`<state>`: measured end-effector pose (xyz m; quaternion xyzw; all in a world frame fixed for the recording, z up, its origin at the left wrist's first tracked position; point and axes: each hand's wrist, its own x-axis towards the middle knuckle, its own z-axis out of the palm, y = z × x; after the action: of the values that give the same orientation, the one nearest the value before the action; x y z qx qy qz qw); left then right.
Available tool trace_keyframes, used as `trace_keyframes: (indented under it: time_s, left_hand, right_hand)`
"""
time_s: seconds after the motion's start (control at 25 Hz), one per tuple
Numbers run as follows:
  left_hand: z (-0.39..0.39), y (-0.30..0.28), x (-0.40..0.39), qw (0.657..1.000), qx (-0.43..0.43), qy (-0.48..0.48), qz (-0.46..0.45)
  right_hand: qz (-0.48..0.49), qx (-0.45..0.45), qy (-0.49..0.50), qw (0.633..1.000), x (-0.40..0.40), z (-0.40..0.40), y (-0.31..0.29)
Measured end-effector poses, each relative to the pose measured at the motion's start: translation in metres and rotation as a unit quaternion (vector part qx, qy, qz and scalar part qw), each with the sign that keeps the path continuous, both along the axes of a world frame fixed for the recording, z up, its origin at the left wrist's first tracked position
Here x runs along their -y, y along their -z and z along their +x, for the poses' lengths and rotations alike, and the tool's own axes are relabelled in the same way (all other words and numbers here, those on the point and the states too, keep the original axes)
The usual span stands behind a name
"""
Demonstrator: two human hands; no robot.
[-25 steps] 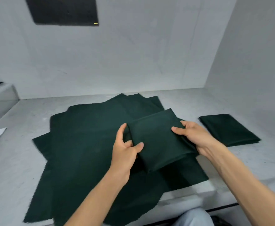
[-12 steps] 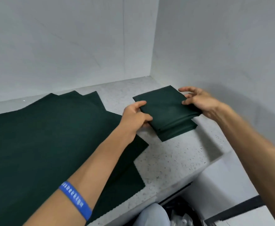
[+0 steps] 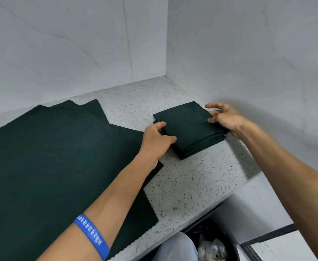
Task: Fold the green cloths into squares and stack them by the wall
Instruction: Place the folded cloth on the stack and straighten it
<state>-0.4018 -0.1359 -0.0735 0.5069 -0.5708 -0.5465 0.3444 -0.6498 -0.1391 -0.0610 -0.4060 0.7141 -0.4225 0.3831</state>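
Walls (image 3: 248, 53): pale grey, meeting in a corner at upper centre of the frame.
Countertop (image 3: 182, 185): speckled white stone, running from centre to lower right.
Unfolded green cloths (image 3: 50, 166): several overlapping sheets spread flat, filling the left half of the frame; pinked edges visible.
Folded stack (image 3: 190, 129): dark green squares, layered, right of centre, just beside the right-hand wall, resting on the countertop.
Left hand (image 3: 156, 140): fingers and thumb curled round the stack's left edge, gripping it.
Right hand (image 3: 224, 119): thumb and fingers pinching the stack's right corner; upper fingers spread.
Wristband (image 3: 92, 236): blue, printed, on the left forearm, lower left.
Bin (image 3: 211, 242): dark, bottom centre, below the countertop edge.
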Motion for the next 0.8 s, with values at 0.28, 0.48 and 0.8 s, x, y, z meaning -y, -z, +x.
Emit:
trace_keyframes:
  time_s: [0.28, 0.48, 0.8]
  left_hand:
    - [0.012, -0.002, -0.017, 0.989, 0.111, -0.012, -0.092]
    - [0.090, -0.007, -0.044, 0.988, 0.097, -0.048, -0.107]
    - [0.333, 0.024, -0.126, 0.941, 0.260, -0.055, -0.208]
  right_hand:
    - [0.002, -0.272, 0.021, 0.962, -0.015, 0.019, 0.003]
    - [-0.189, -0.439, -0.011, 0.878, -0.052, 0.121, 0.007]
    - [-0.233, -0.373, -0.380, 0.814, -0.139, 0.374, 0.054]
